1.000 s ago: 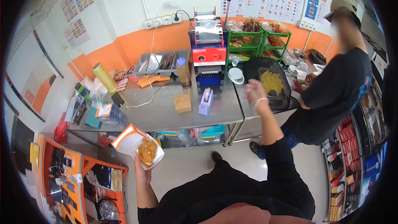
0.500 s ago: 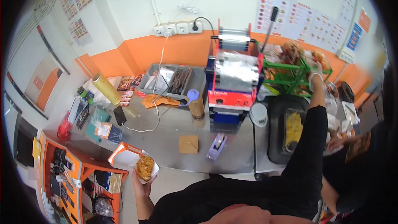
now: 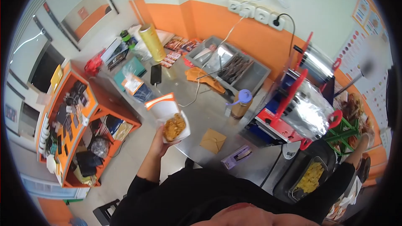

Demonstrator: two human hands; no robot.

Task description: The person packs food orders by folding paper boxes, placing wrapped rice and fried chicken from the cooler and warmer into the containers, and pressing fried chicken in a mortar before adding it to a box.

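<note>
My left hand (image 3: 157, 143) grips an open white-and-orange paper food box (image 3: 166, 108) from below. A piece of fried chicken (image 3: 174, 127) lies in the box. The box hangs just off the front edge of the steel table (image 3: 190, 127). At the far right, my right arm stretches out to the green rack (image 3: 341, 132). My right hand (image 3: 365, 141) is beside that rack, blurred, and its fingers do not show clearly. A black tray (image 3: 281, 184) with a clear tub of yellow food (image 3: 310, 177) sits below that arm.
A red-and-blue sealing machine (image 3: 289, 117) with a foil roll stands right of centre. A grey cutlery bin (image 3: 261, 75), a brown shaker bottle (image 3: 240, 108), a brown envelope (image 3: 213, 140) and a purple tape dispenser (image 3: 237, 156) are on the table. An orange shelf (image 3: 100, 104) stands at left.
My view has turned to the left, so the table and machine appear shifted right and tilted. My left hand still holds the box with the chicken. My right arm stays reached toward the rack.
</note>
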